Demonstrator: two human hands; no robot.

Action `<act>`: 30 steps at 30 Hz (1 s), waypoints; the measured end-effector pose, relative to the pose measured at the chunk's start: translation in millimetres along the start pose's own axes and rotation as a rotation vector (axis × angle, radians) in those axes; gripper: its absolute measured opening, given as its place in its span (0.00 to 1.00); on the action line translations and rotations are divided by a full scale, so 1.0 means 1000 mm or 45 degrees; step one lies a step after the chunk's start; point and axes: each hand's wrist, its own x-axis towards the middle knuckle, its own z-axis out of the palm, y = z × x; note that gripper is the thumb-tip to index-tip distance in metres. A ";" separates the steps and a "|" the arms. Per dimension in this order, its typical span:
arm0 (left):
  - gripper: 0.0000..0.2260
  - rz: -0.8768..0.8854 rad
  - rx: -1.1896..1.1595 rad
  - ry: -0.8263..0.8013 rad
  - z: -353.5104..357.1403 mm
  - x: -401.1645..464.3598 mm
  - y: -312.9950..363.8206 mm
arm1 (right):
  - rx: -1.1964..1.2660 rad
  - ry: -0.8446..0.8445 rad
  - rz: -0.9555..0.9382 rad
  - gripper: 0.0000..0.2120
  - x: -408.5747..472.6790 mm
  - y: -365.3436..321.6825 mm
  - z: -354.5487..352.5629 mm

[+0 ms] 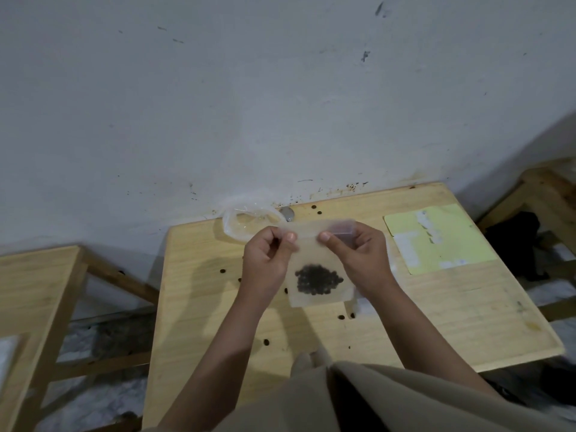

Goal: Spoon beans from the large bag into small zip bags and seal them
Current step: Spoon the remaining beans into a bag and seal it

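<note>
Upright small zip bag [314, 260], dark beans [318, 280] pooled at bottom

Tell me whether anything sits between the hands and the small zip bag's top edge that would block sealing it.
Nothing visible does. The left hand and right hand already pinch the top strip of the small zip bag, held above the wooden table. The dark beans sit low in the bag, well below the strip.

Large bag [249, 220] lies behind the small zip bag [314, 260]; sheet [442, 238] to its right.
</note>
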 end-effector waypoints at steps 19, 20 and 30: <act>0.06 -0.206 -0.235 -0.118 0.050 -0.005 -0.008 | -0.058 0.095 0.013 0.07 -0.010 0.007 -0.042; 0.07 -0.210 -0.221 -0.133 0.051 -0.005 -0.011 | -0.051 0.128 0.021 0.08 -0.010 0.010 -0.047; 0.09 -0.301 -0.120 -0.006 0.082 -0.002 -0.022 | -0.047 0.187 0.216 0.03 0.003 0.027 -0.077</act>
